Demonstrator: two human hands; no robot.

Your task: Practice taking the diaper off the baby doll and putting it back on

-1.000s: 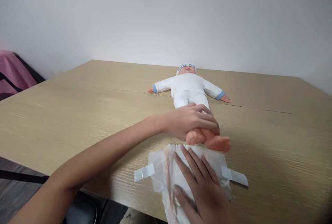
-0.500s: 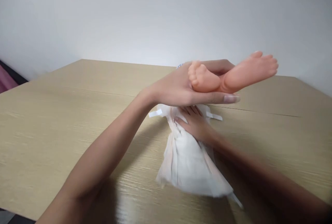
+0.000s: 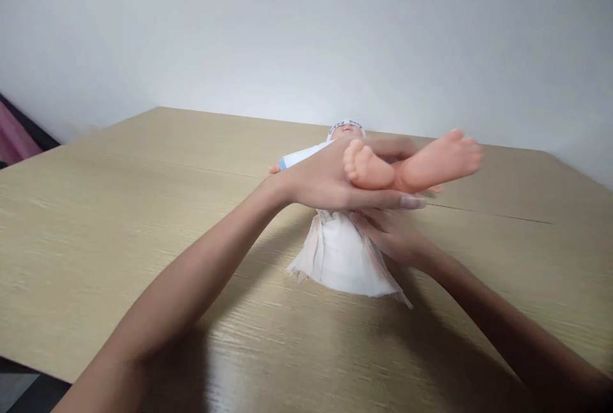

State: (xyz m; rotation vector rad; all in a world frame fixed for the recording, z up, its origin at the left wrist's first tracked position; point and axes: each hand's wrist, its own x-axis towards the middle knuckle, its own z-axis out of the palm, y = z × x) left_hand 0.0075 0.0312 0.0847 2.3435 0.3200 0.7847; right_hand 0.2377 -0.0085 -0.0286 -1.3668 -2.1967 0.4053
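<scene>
Bare forearms (image 3: 191,285), L hand (image 3: 325,178), R hand (image 3: 395,239), plain nails (image 3: 412,202)

**A bare indoor room, kind uncertain**

A wide worktop (image 3: 119,221) of pale wood-grain laminate, with a seam (image 3: 502,216) running across it, stands against a plain white wall (image 3: 287,30). At the far left edge a pink cloth (image 3: 13,142) lies over something dark. A baby doll (image 3: 431,161) and a diaper (image 3: 340,260) are on the worktop. Whether this is a home, an office or a classroom cannot be told.
</scene>
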